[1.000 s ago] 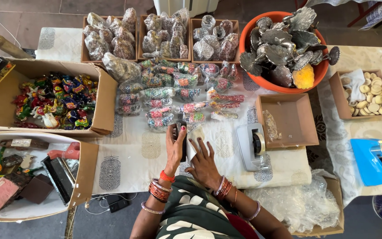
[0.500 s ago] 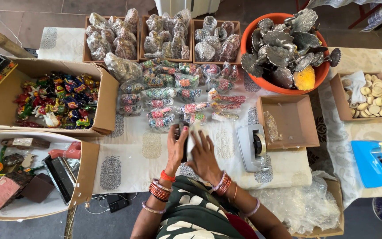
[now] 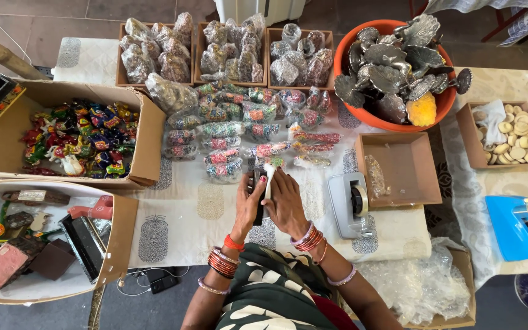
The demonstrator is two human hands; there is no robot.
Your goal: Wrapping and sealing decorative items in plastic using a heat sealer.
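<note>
Left hand: our left hand [image 3: 249,201], which lay flatter a second ago, now stands upright against the dark object [image 3: 258,194].
Right hand: our right hand [image 3: 285,201] has closed in from the side.
White strip: a small pale piece [image 3: 269,177] now rises above our fingers [image 3: 274,183].

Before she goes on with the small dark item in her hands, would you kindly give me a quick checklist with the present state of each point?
1. Left hand on the small dark item: ok.
2. Right hand on it too: ok.
3. White strip between the fingers: ok.
4. Grey tape dispenser beside the right hand: ok.
5. Open brown box has room: ok.
6. Item fully wrapped: cannot tell.
</note>
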